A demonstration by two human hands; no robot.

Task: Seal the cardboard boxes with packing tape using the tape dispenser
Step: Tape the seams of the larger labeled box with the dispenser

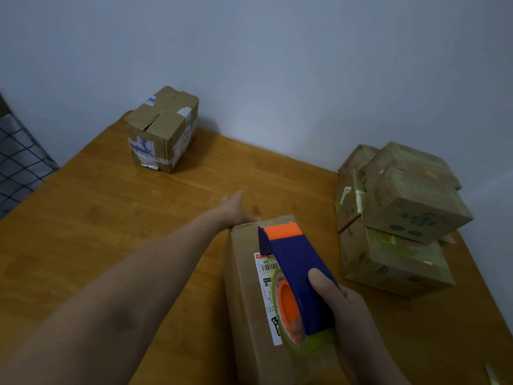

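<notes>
Tape dispenser [294,262] of blue plastic, with an orange front roller and orange hub, lies along the top of the long brown cardboard box [244,290], over its white shipping label [267,269]. Your right hand [342,309] grips the dispenser at its near end, thumb pressed on the blue frame and a fingertip showing inside the orange hub, which carries a yellowish clear tape roll [313,344]. The long box lies lengthways near the front edge of the orange-brown wooden table [111,223], right of centre. Your left hand [234,208] is at the box's far end, thumb pointing away. Its fingers drop behind that end, so you cannot tell whether it grips.

A small brown cardboard box [162,129] with torn tape and labels stands at the far left corner. A stack of brown cardboard boxes [399,218] with yellowish tape sits along the right edge.
</notes>
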